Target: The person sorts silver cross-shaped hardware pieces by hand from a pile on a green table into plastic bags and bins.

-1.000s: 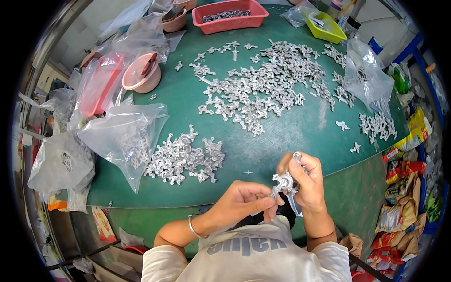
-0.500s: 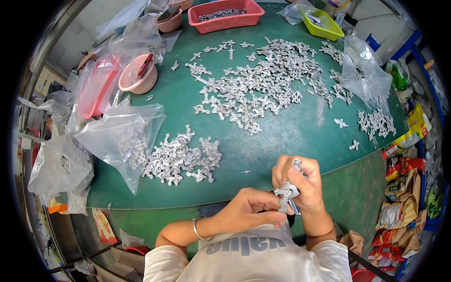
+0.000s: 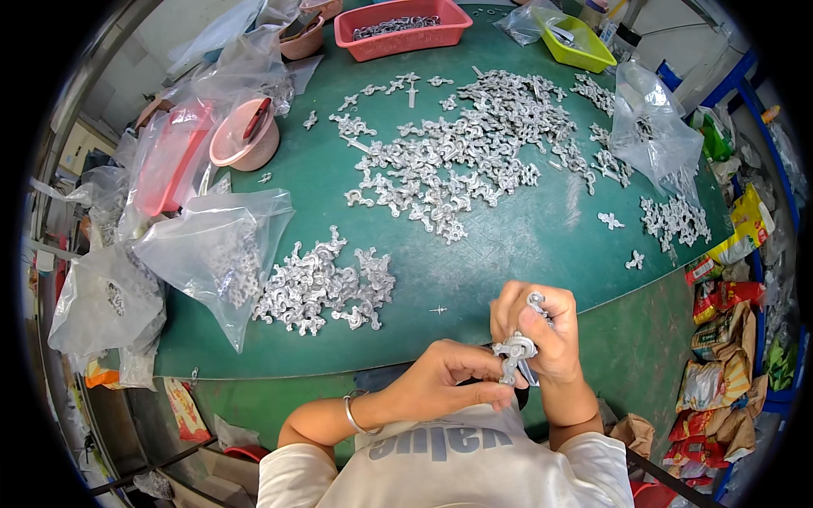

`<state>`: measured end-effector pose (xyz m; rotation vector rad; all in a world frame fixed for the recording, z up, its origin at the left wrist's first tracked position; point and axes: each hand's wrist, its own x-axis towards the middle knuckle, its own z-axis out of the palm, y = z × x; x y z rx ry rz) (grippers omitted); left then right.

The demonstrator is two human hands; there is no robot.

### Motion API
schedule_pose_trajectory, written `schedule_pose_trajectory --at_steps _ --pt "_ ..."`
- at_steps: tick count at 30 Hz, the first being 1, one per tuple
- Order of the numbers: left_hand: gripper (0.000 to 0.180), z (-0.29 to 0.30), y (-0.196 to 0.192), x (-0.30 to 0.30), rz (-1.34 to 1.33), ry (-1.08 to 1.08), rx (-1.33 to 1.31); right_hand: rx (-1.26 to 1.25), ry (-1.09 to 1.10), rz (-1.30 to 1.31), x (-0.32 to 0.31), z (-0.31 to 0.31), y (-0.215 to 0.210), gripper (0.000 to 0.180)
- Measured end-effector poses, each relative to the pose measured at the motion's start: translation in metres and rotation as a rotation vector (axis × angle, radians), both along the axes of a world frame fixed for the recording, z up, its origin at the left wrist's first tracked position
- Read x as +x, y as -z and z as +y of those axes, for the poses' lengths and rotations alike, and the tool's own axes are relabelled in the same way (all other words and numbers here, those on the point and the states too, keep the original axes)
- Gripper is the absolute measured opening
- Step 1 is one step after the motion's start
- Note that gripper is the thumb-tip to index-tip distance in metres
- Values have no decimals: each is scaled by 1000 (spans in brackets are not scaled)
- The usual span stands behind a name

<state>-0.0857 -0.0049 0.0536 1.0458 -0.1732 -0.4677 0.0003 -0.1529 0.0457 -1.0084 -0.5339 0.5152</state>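
Swung more upright since a second ago, the silver part [image 3: 515, 345], right of centre in the frame's lower half, is pinched by my left hand [image 3: 461, 375], best kept steady against my right hand [image 3: 546, 334], curled round a half-hidden metal piece [image 3: 535, 300].

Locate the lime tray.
Head view: the lime tray sits far right on the table, just right of a clear bag, beyond the big parts pile.
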Motion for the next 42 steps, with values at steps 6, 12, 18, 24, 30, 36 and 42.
schedule_pose_trajectory --at_steps 6,12,18,24,30,36,42 --pt "18 -2 -1 -1 80 -27 5 -57 19 13 1 1 3 21" --pt "19 8 4 3 159 -97 139 -281 120 -47 5 5 22 18" --pt "5 65 13 8 -660 -854 1398 -439 367 -40 27 11 40 14" --pt "22 112 39 -2 -470 -684 1837 -974 589 -673 103 16 68 28" --pt "34 108 38 -9 -492 -743 1813 -1265 555 -987 116 33 72 21" --pt "35 81 18 -4 -532 -787 1316 -889 478 -486 93 11 55 24" --pt "40 47 19 8 -385 -715 578 -359 160 190 35 8 28 25"
